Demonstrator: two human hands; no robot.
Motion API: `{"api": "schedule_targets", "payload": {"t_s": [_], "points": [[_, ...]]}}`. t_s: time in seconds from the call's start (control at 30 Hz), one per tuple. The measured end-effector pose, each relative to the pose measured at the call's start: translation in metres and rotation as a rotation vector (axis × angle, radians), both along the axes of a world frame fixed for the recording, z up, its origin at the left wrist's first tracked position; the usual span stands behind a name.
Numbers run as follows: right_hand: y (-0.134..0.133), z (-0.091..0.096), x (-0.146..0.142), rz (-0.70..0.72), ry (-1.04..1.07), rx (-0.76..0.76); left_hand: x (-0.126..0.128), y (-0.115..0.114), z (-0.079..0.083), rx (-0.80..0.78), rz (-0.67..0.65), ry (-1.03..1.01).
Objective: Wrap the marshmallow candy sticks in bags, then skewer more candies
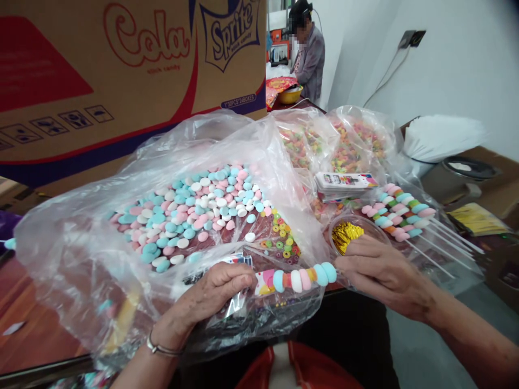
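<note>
My left hand is closed in a pinch on the left end of a candy skewer, where a small printed wrapper sits. The skewer carries blue, pink, white and orange sweets and lies level in front of me. My right hand is closed around its right end, just below a clear cup of gold twist ties. Under both hands spreads a big clear plastic bag of pastel marshmallow sweets, with coloured ring candies beside them.
Finished skewers lie in a row at the right on white sticks. A stack of printed cards and bags of ring candies sit behind. A large cardboard carton stands at the left. Another person stands far back.
</note>
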State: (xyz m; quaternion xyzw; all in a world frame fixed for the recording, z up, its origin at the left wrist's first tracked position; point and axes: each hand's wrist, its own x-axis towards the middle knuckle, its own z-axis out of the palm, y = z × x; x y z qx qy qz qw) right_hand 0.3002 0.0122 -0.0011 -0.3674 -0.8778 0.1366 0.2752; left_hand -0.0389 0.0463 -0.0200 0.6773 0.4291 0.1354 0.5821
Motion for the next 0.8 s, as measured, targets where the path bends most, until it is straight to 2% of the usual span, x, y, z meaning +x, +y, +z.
{"api": "schedule_targets", "payload": {"t_s": [0.17,0.33,0.53,0.8], "points": [[-0.002,-0.008,0.000,-0.068,0.003,-0.063,0.005,0.000,0.007,0.094,-0.039,0.039],[-0.005,-0.001,-0.002,-0.056,-0.017,-0.188,0.007,-0.001,0.014,0.224,-0.044,0.097],[-0.004,-0.004,-0.003,-0.102,-0.005,-0.173,0.001,-0.001,0.010,0.361,-0.031,0.039],[-0.004,0.001,-0.007,-0.117,-0.041,-0.319,-0.001,-0.005,0.011,0.572,-0.061,0.012]]}}
